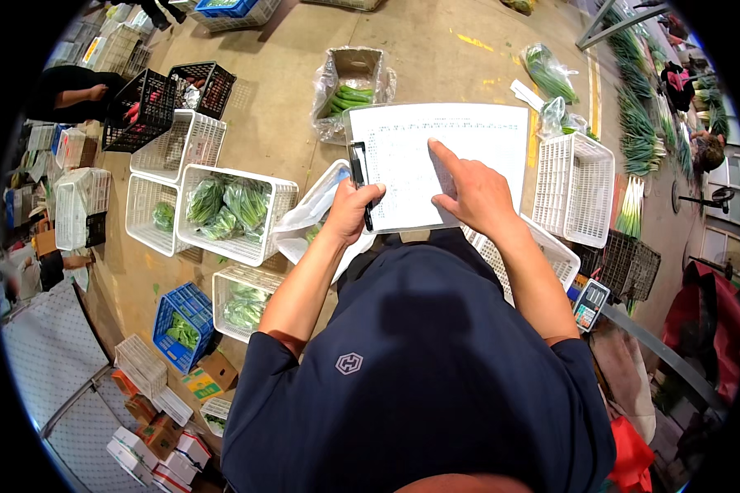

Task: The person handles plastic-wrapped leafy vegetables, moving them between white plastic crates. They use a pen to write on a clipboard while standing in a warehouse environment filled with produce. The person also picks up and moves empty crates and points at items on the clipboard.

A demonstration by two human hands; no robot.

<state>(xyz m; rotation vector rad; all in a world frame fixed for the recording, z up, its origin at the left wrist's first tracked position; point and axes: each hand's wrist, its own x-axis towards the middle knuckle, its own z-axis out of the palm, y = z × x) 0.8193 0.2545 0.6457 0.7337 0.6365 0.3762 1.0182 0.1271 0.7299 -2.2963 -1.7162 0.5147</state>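
Observation:
My left hand (353,212) grips the left edge of a clipboard (358,161), its thumb lying on top beside the black clip. A white printed sheet (489,135) with a faint table of rows lies on the board. Over the sheet is my right hand (478,193), holding nothing, with its index finger stretched onto the paper and its thumb apart. Whether the right fingertip touches the paper I cannot tell. Just beyond the board stands a plastic-lined box (354,59) with long green vegetables (352,99) inside.
White crates (237,174) with bagged greens stand at the left, a blue crate (183,329) nearer. An upright white crate (574,189) is right of the board. A digital scale (590,304) stands by my right elbow. At the far left, another person's arm (80,97) reaches toward a black crate (140,111).

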